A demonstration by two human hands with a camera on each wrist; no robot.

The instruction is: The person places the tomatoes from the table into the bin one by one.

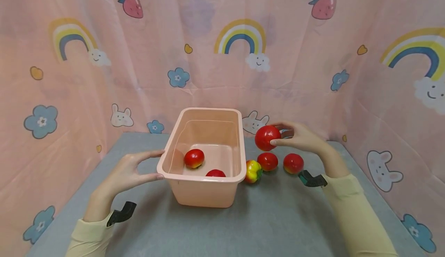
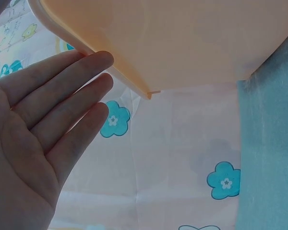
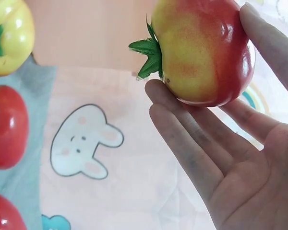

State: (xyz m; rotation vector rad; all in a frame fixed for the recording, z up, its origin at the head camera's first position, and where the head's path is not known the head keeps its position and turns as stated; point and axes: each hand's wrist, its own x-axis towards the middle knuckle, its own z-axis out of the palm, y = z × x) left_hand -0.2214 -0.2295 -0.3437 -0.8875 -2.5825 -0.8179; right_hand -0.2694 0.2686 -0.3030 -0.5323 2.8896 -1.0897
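My right hand (image 1: 297, 136) holds a large red tomato (image 1: 267, 137) above the table, right of the bin. In the right wrist view the tomato (image 3: 201, 52) shows a yellow patch and a green leafy top, with thumb and fingers around it. My left hand (image 1: 126, 171) touches the left rim of a peach-coloured plastic bin (image 1: 205, 192); its fingers look straight in the left wrist view. Inside the bin lie a red fruit (image 1: 194, 158) and another red fruit (image 1: 215, 173), partly hidden by the near wall.
Right of the bin lie a yellow-and-red bell pepper (image 1: 253, 171), a red oval fruit (image 1: 267, 161) and a round red fruit (image 1: 293, 163). A pink patterned curtain (image 1: 215, 87) hangs behind the grey table (image 1: 208, 234) and along its sides.
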